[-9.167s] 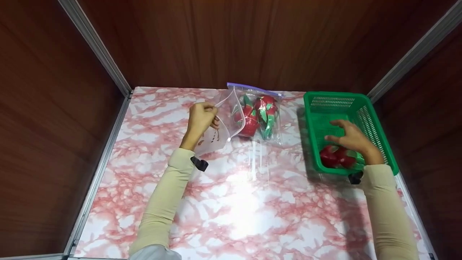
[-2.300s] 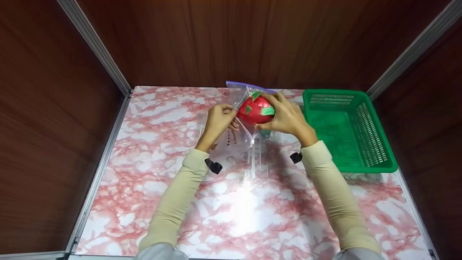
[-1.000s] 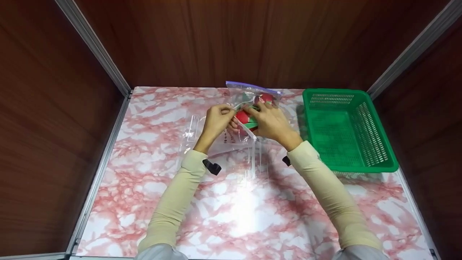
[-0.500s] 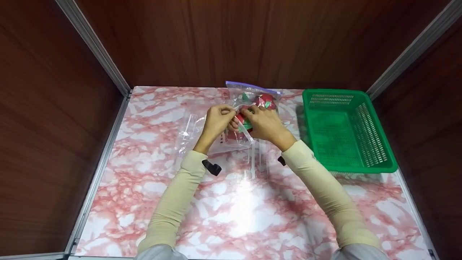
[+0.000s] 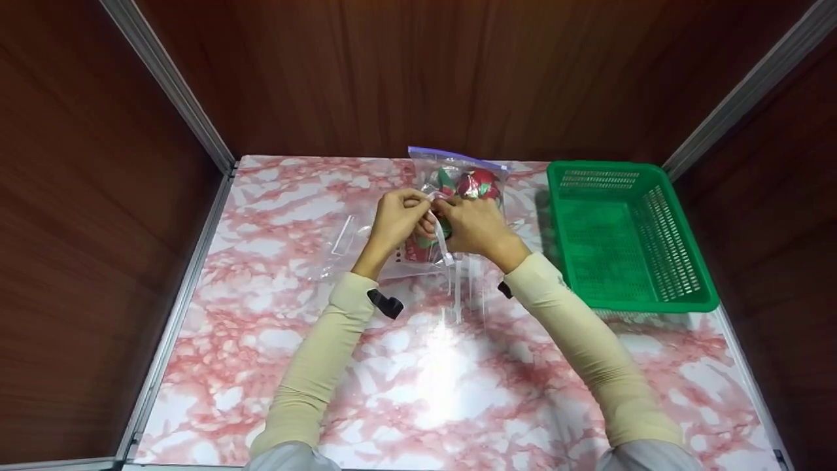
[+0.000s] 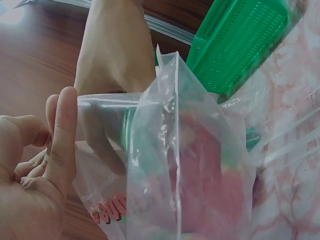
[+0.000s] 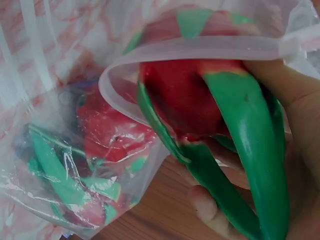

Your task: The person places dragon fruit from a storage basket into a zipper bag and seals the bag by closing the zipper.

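A clear zip bag (image 5: 363, 242) lies on the table with its mouth toward the middle. My left hand (image 5: 395, 219) pinches the edge of the mouth. A red toy dragon fruit (image 7: 180, 95) with long green leaves sits in the mouth, its body behind the film and its leaves sticking out. Curled at the same mouth, close beside the left fingers, my right hand (image 5: 477, 226) holds the dragon fruit by its leafy end. Through the film in the left wrist view the fruit looks blurred red and green. In the head view both hands partly cover it.
Behind the hands lies another clear bag with a purple zip (image 5: 458, 157), holding red and green dragon fruits (image 5: 480, 183). A green plastic basket (image 5: 647, 305) stands at the right. Wooden walls (image 5: 418, 78) enclose the pink-and-white marbled table (image 5: 392, 392) on three sides.
The right hand has gone from the basket to the bag with a dragon fruit, then farther left. The fruit has slid into the bag, toward the lower left. The left hand keeps its pinch.
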Demonstrator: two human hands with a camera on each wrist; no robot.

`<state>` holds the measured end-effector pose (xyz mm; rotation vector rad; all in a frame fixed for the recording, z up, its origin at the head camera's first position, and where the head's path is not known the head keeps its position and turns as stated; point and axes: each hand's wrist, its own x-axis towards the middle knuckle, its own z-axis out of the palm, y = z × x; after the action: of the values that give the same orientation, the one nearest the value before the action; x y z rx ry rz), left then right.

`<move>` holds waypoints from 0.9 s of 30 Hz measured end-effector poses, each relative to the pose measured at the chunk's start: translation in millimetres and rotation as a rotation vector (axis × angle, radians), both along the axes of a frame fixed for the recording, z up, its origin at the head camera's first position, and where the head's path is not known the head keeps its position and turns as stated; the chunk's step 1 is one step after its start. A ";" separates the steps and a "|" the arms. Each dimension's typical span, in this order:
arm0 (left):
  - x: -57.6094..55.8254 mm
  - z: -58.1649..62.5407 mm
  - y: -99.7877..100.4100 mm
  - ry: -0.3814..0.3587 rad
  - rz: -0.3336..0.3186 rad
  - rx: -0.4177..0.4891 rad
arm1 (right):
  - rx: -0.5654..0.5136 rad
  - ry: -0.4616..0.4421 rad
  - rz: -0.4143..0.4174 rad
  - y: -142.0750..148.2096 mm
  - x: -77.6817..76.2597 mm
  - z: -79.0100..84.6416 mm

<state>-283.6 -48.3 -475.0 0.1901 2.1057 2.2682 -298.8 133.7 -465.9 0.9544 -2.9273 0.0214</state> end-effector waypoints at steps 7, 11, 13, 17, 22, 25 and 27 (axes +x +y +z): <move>1.7 -1.4 -1.7 -0.004 0.002 -0.010 | -0.115 -0.257 0.018 4.7 -2.6 10.2; 4.3 0.2 -1.3 -0.005 -0.021 0.001 | -0.180 -0.255 0.058 5.3 -3.4 8.4; 5.1 0.5 -0.9 -0.008 -0.039 0.012 | -0.208 -0.220 0.079 5.0 -3.8 5.6; 6.1 0.7 -1.7 -0.005 -0.047 0.016 | -0.331 -0.261 0.118 5.3 -7.6 1.0; 6.1 -0.2 -3.5 0.003 -0.043 0.017 | -0.488 -0.422 0.159 11.5 -15.0 -0.3; 5.7 -2.2 -3.2 -0.001 -0.040 0.030 | -0.504 -0.429 0.157 14.4 -15.8 -2.3; 5.4 -3.9 -3.0 -0.004 -0.030 0.031 | -0.512 -0.416 0.156 15.6 -15.1 -3.9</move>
<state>-278.2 -51.3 -478.8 0.2173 2.0522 2.2837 -313.9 149.3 -469.8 1.1845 -2.9198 1.0348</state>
